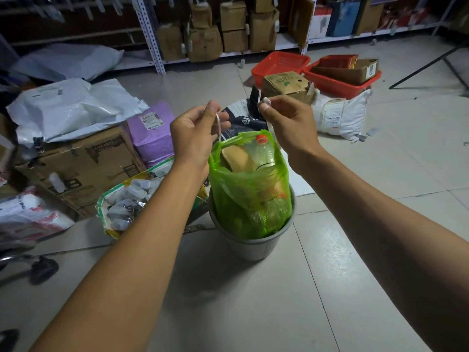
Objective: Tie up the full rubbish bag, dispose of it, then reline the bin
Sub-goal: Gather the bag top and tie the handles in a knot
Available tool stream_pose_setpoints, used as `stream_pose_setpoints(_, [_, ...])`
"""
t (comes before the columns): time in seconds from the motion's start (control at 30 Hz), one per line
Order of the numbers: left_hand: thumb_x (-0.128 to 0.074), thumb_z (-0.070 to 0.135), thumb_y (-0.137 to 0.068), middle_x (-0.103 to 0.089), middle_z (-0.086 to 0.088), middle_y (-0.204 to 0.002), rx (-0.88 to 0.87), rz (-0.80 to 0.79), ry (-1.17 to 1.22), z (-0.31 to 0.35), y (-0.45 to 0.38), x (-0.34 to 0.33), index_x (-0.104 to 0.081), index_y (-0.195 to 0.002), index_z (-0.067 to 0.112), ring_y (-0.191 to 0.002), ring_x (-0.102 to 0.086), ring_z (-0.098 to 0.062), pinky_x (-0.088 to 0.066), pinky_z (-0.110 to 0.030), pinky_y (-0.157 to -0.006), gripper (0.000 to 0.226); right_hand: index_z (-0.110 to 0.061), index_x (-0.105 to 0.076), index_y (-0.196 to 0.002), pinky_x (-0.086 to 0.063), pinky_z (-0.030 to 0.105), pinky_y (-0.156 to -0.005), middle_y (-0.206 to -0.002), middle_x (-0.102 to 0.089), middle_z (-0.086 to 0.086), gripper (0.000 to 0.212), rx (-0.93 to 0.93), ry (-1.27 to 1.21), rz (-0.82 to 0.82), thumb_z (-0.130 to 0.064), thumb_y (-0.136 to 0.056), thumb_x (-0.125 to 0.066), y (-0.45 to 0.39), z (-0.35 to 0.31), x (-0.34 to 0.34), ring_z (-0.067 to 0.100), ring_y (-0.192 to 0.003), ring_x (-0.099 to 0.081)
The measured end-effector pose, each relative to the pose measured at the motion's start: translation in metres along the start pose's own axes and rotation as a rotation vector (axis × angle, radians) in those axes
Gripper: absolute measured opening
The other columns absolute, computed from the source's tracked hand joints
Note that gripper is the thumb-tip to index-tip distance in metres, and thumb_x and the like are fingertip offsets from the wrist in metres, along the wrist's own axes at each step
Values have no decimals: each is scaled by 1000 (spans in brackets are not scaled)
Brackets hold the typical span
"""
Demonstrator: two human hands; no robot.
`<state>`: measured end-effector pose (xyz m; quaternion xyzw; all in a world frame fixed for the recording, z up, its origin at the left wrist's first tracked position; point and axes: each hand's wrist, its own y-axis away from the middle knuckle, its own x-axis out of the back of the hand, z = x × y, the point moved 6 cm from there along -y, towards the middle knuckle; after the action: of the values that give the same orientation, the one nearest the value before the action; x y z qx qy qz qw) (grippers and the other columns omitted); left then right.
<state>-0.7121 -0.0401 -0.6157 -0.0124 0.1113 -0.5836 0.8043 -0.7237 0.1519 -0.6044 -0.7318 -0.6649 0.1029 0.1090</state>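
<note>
This is a parcel storeroom or small warehouse. White slotted-steel shelving (pixel 152 34) along the back wall holds stacked cardboard boxes (pixel 233 26), many with tags. On the pale tiled floor (pixel 355 250) lie white poly mailers (pixel 73 107) with shipping labels, a purple mailer (pixel 152 128), a large printed carton (pixel 83 163) and red plastic baskets (pixel 281 64), one holding an opened box.
</note>
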Motion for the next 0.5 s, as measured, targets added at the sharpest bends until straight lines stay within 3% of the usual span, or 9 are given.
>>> stream_pose_setpoints(0.1, [-64,30,-94,-74,3,-73,-9,26,-1,3,-6,-3,-71,-87,18,-68,-72,-17,-54,-26,-59,15,-18,-71,-90,-53,28,-80,-93,-75,7,2,-24,16,-67,-18,-91,-69,-1,-1,-7,15,-92,-70])
stream_pose_setpoints(0.33, [-68,26,-92,-65,7,-64,-30,39,-67,7,-19,-13,-73,-85,17,-49,-48,-2,-42,-21,-52,12,-18,-69,-93,-56,25,-78,-92,-74,4,5,-52,-17,-49,-15,-93,-65,-8,-16,-5,18,-91,-69])
stream_pose_setpoints(0.5, [-70,27,-89,-64,10,-60,-116,22,-181,21,-25,-21,-75,-81,20,-49,-50,1,-44,-21,-56,12,-8,-70,-90,-53,28,-68,-80,-68,8,4,-12,4,12,-8,-91,-66,-17,-31,-4,17,-74,-61])
